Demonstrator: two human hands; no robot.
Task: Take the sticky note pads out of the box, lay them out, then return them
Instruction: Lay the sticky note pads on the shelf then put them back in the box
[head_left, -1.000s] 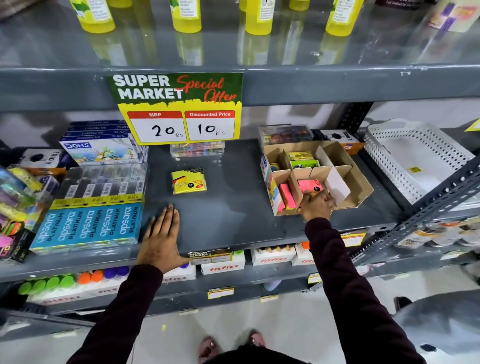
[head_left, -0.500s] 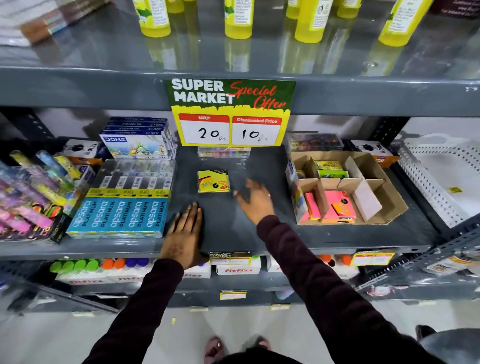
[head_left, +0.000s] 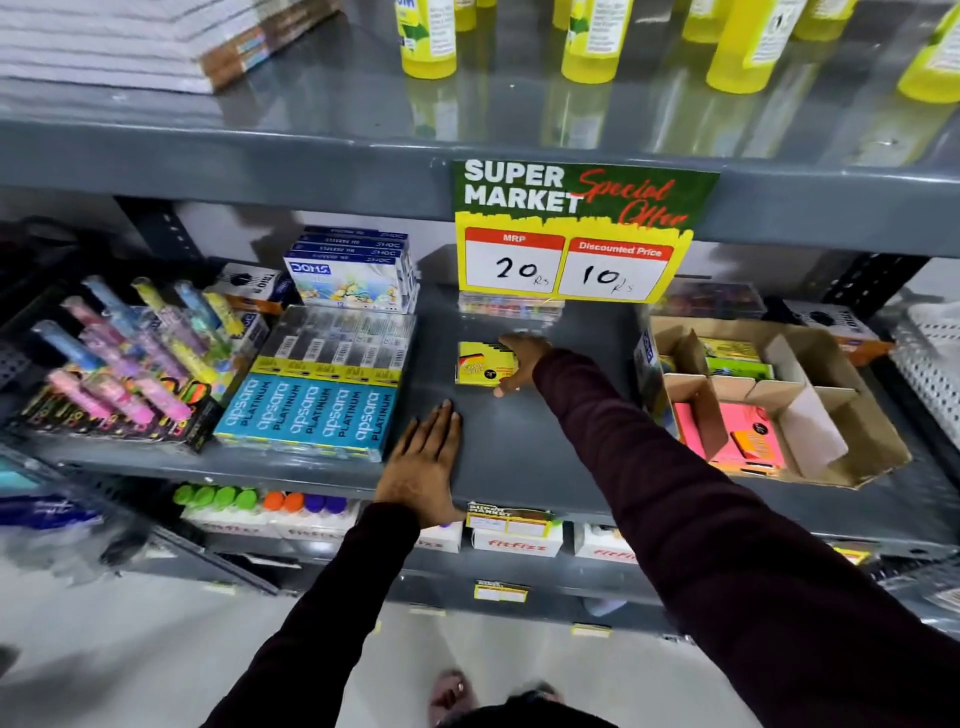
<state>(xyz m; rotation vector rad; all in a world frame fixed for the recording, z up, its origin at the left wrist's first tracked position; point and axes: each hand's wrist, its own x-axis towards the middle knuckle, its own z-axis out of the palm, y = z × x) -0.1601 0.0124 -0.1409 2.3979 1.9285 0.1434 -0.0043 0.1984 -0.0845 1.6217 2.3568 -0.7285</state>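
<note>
A stack of yellow sticky note pads (head_left: 480, 364) lies on the grey shelf (head_left: 519, 457), left of the open cardboard box (head_left: 878, 441). My right hand (head_left: 522, 358) reaches across and clasps the stack's right side, fingers on its far edge and thumb on its near edge. My left hand (head_left: 426, 457) rests flat on the shelf near the front edge, fingers spread, holding nothing. Inside the box, pink pads (head_left: 748, 436) fill the front compartments and yellow-green pads (head_left: 732, 358) sit in a rear one.
Blue apsara pencil packs (head_left: 306, 410) and Doms boxes (head_left: 348, 275) stand left of the pads, with highlighters (head_left: 130, 364) further left. A price sign (head_left: 571, 234) hangs above. A white basket (head_left: 930, 364) sits at the far right. Yellow bottles (head_left: 592, 47) line the upper shelf.
My right hand has left the box, crossed to the left over the shelf and closed around the yellow pads. The left hand has stayed flat on the shelf. The view shifted left.
</note>
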